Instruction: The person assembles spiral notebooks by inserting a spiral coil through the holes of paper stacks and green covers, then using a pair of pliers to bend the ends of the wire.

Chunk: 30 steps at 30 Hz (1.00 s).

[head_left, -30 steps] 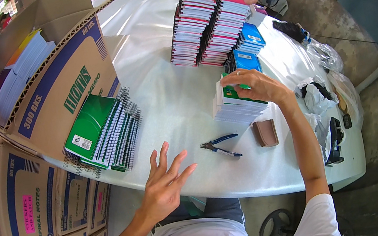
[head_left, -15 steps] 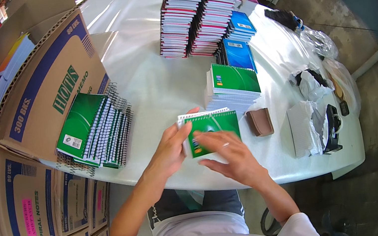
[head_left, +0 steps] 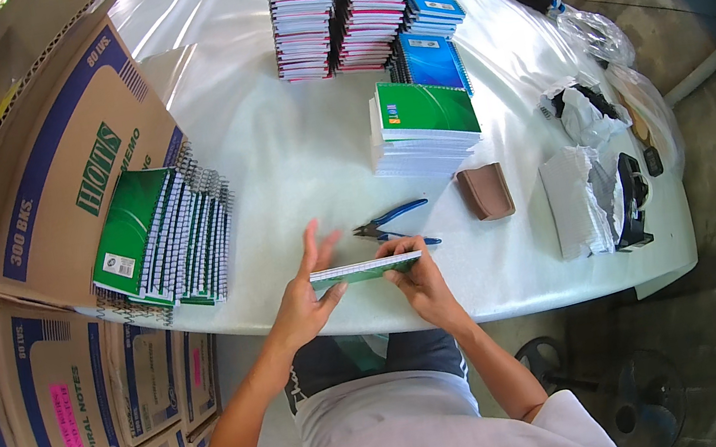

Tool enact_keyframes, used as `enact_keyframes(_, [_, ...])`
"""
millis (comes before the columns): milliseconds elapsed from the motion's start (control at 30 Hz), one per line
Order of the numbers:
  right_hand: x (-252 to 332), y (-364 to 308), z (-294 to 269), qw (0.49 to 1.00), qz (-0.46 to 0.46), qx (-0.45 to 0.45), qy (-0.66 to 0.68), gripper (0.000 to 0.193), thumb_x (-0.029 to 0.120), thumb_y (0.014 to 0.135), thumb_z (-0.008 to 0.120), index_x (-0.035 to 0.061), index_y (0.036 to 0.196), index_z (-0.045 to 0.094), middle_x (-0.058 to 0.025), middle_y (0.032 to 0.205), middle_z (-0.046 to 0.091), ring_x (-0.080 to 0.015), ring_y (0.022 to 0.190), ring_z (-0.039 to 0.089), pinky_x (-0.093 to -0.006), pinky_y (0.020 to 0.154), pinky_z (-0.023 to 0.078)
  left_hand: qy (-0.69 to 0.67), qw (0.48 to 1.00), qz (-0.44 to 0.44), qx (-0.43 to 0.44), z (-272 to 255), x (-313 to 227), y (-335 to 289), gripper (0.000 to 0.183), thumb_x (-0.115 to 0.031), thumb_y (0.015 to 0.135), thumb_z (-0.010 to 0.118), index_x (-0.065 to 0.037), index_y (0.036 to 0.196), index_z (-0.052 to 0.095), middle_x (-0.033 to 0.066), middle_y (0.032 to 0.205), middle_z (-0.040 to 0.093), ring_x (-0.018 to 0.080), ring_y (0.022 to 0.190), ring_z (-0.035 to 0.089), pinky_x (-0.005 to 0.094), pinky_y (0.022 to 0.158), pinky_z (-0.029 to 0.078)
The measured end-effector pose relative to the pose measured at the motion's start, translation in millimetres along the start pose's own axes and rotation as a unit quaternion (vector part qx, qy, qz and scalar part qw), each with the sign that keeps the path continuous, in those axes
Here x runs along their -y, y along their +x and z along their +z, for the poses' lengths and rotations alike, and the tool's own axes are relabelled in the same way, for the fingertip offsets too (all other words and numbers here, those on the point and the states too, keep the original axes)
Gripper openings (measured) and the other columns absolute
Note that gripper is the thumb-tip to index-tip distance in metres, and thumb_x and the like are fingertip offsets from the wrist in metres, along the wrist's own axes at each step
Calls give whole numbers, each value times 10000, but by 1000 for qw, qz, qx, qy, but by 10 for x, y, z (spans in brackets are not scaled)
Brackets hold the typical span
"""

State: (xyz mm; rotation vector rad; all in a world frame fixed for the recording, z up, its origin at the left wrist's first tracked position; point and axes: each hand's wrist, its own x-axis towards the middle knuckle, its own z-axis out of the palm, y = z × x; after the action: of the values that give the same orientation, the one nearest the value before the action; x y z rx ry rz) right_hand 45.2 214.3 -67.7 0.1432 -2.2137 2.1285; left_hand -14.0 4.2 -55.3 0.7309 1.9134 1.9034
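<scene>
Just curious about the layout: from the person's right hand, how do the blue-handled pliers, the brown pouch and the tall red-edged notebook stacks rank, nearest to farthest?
1. Blue-handled pliers, just beyond the right hand.
2. Brown pouch, farther to the right.
3. Tall red-edged notebook stacks, at the table's far end.

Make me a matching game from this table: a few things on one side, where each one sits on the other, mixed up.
Things:
1. pliers
2. brown pouch
3. leaning green notebooks
4. notebook on edge

Places:
a. against the tilted cardboard box
b. between the left hand and right hand
c. right of the pliers, on bare table
d. just beyond the hands

Pairs: 1-d, 2-c, 3-a, 4-b
</scene>
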Motion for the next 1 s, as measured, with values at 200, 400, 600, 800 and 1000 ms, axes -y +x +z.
enact_keyframes(200, [58,-9,-1,997,11,11,-78,354,-158,869,558,38,1120,403,-135,1178,541,-239,1103,538,-314,972,417,552,810,180,-81,289,-716,181,811,-380,886,682,-108,1542,290,188,1492,450,377,1390,414,513,1173,247])
enact_keyframes(400, [479,145,-1728,859,-188,-279,-385,99,-45,866,599,21,930,637,-107,957,679,-188,864,636,-304,792,500,572,807,144,37,365,-482,264,534,-383,915,615,-148,1388,538,49,1303,647,316,1108,657,444,936,509])
enact_keyframes(600, [285,-209,-3909,634,144,-364,-667,192,195,839,702,39,951,724,-191,918,712,-379,882,684,-458,810,527,549,818,161,68,423,-481,389,523,-379,914,618,-177,1390,543,46,1308,645,326,1103,664,397,838,565])
enact_keyframes(800, [552,40,-3504,686,204,-321,-620,204,214,833,700,74,979,727,-205,1061,675,-389,1001,653,-466,844,519,552,821,136,56,350,-486,321,540,-389,905,631,-183,1395,539,64,1293,651,338,1123,653,407,847,564])
enact_keyframes(1000, [900,-109,-3207,614,-70,-386,-685,147,12,860,614,21,980,699,-174,978,644,-375,908,632,-454,788,507,552,817,155,64,355,-486,365,562,-406,896,636,-185,1401,530,70,1294,649,338,1129,646,405,852,557])
